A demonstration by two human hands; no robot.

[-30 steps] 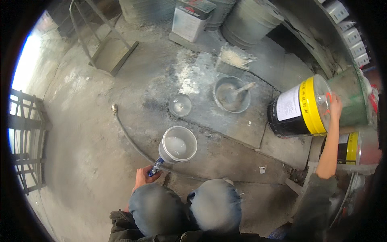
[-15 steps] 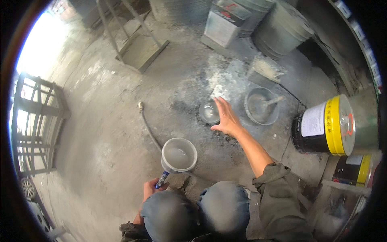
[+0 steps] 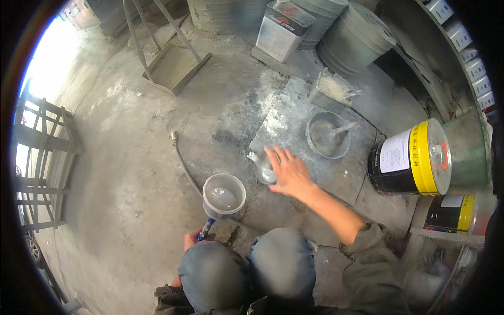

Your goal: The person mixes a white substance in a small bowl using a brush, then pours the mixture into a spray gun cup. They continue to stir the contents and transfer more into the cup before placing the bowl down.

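Low in front of my left knee, my left hand (image 3: 192, 239) is closed on a blue handle (image 3: 206, 229). Right above the handle is a round grey cup (image 3: 224, 195) with a wet, shiny inside; how the two join is hidden. Out ahead, my right hand (image 3: 290, 173) has its thumb and fingers curved about the right side of a small grey container (image 3: 262, 171). That container is tilted, with a shiny bit sticking out at its far left, spout or liquid, I cannot tell which. The palm hides part of it.
A grey bowl (image 3: 317, 131) with a paddle (image 3: 345, 128) stands to the right. Farther off are a dusty box (image 3: 331, 90), a rectangular can (image 3: 281, 34) and drums (image 3: 357, 39). A black-and-yellow pail (image 3: 412, 157) stands right; a hose (image 3: 185, 163) and a hand cart (image 3: 173, 71) lie left.
My right hand has come nearer to me with the small container, which has gone from level to tilted. My left hand keeps its grip below the cup. The whole view has shifted slightly.
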